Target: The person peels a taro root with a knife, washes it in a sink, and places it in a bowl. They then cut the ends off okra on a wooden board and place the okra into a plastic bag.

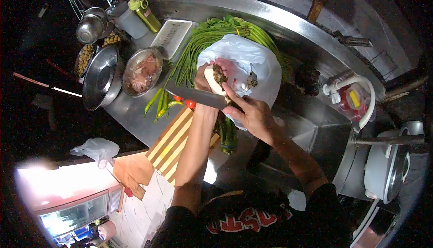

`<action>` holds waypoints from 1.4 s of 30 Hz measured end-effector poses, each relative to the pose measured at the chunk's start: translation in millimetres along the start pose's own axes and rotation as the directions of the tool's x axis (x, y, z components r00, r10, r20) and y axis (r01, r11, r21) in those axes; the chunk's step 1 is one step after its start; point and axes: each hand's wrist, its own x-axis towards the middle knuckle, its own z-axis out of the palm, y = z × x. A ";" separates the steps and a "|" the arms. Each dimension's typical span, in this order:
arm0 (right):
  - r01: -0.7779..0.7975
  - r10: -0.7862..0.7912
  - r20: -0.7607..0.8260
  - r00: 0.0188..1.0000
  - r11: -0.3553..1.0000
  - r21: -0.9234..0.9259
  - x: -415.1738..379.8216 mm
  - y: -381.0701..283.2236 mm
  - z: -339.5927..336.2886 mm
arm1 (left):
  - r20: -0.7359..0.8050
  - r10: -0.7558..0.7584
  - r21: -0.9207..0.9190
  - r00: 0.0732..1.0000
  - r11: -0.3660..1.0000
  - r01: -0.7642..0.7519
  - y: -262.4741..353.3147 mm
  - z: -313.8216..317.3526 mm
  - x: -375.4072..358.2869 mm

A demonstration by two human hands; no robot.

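My left hand is wrapped round a white root vegetable with brown, rough skin on one side. In my right hand is a large knife, its blade pointing left across my left wrist, just below the vegetable. The fingertips of my right hand reach up beside the vegetable. Under and behind both hands lies a white plastic bag with dark scraps on it. Long green beans lie around the bag. Red tomatoes and green chilies are left of my left wrist.
A striped cutting board lies below the chilies. Left stand a bowl of meat, a large metal bowl, a white tray and a green bottle. The sink and a white faucet are on the right.
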 end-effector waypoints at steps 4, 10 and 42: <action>0.038 -0.036 -0.042 0.998 0.997 0.062 -1.7 -1.1 0.7 | 0.060 0.002 -0.007 0.998 1.000 -0.001 -2.3 2.4 -3.9; 0.022 -0.020 -0.012 1.000 0.990 0.141 -2.4 -3.6 -2.5 | 0.103 0.033 -0.013 0.994 0.999 -0.032 1.2 0.6 -6.0; -0.261 0.273 0.031 0.962 0.874 0.409 37.9 37.4 -20.8 | -0.271 0.072 0.273 0.960 0.962 0.005 -47.4 16.3 -28.8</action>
